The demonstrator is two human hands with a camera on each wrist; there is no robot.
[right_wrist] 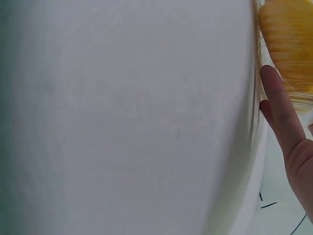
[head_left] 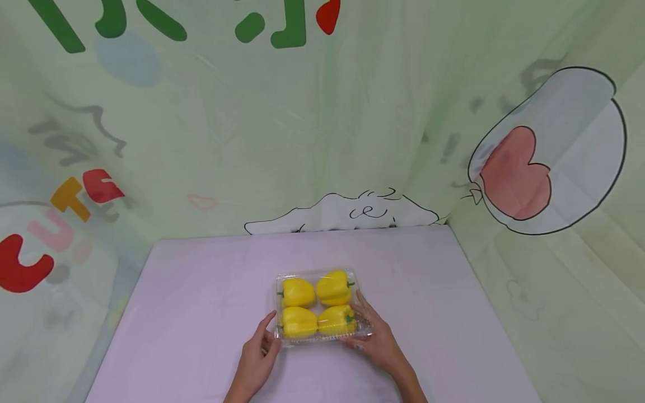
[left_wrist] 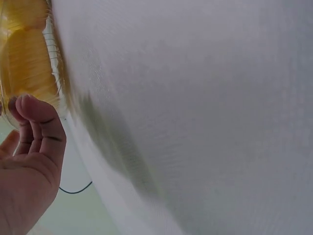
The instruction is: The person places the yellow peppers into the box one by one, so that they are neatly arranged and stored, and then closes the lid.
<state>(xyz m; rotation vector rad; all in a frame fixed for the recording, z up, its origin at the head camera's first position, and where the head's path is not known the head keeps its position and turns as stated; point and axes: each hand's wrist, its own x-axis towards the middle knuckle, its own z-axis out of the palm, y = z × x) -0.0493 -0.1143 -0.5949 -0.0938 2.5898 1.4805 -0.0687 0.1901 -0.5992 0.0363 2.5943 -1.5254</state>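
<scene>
A clear plastic clamshell container [head_left: 330, 337] with several yellow bell peppers [head_left: 299, 322] in it sits in front of me at the middle of the table, its lid down. At its left side my left hand [head_left: 256, 358] grips the near corner, thumb in front and index finger along the side. The left wrist view shows that hand [left_wrist: 39, 147] with bent fingers against the container's corner. My right hand [head_left: 381, 342] holds the right end, fingers on the side and thumb at the front edge. In the right wrist view, its fingers [right_wrist: 281, 105] lie along the plastic wall.
A pale lilac cloth covers the table [head_left: 201, 291]. Around the back and sides hangs a light green curtain [head_left: 242, 140] printed with letters, a cartoon shape and a heart balloon [head_left: 549, 151]; it meets the table's far edge.
</scene>
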